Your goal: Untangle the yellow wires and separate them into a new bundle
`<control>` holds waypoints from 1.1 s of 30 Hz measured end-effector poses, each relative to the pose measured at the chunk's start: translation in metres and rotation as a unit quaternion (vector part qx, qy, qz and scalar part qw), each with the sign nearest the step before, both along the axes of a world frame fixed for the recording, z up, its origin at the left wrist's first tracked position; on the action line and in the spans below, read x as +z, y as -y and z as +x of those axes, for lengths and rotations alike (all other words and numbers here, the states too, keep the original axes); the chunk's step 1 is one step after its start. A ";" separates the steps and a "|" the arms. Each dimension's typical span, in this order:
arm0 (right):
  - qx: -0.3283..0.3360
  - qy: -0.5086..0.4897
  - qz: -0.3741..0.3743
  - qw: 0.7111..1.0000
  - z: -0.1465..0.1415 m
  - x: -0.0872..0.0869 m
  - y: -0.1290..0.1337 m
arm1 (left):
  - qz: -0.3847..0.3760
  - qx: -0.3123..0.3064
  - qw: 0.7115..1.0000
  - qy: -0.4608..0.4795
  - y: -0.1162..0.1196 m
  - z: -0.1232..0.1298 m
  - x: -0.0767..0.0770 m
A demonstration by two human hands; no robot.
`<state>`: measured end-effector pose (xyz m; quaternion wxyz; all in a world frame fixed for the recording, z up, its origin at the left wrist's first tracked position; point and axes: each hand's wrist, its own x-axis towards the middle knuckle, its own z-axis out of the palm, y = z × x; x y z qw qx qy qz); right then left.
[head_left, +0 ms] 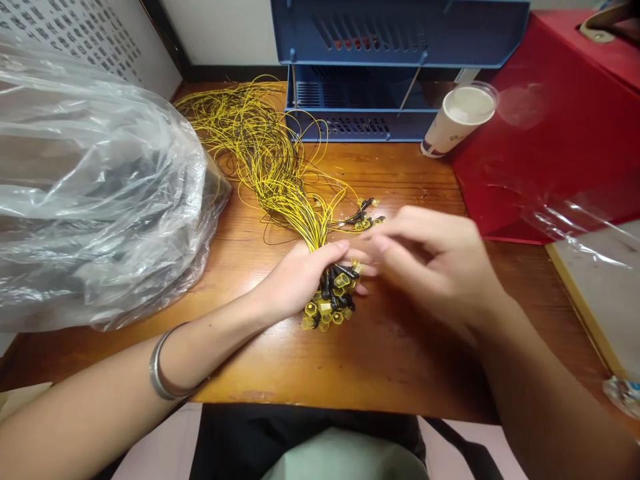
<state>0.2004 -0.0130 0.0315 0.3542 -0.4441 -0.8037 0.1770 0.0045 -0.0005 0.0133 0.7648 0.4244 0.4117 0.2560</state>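
Observation:
My left hand (305, 273) is closed around a thick bundle of thin yellow and black wires (310, 223). Clear yellow hexagonal caps (325, 308) with black sleeves cluster at the bundle's near end, just past my fingers. My right hand (430, 260), smeared by motion, is to the right of the bundle, its fingers pointing left. Its thumb and index finger look apart, and I see nothing held between them. Beyond my fingertips a few loose capped wire ends (369, 221) lie on the wooden table (280, 367).
The wires trail back in a tangle (240, 133) toward the wall. On the left is a large clear plastic bag (100, 200). A blue slotted rack (360, 123), a tilted paper cup (463, 113) and a red box (545, 147) stand behind and to the right.

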 end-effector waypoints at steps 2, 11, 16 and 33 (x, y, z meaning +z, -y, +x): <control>-0.100 0.013 0.027 0.995 0.011 -0.002 -0.007 | -0.039 -0.010 0.999 0.026 0.000 0.000 -0.002; -0.122 0.153 -0.036 0.980 0.021 -0.030 -0.024 | -0.029 -0.021 0.999 0.040 -0.001 -0.002 -0.006; -0.134 0.171 -0.036 0.975 0.020 -0.035 -0.026 | -0.019 -0.033 0.998 0.047 -0.002 -0.004 -0.008; 0.037 -0.271 -0.320 0.907 0.000 -0.007 -0.005 | -0.016 -0.005 0.997 0.070 0.001 -0.001 -0.001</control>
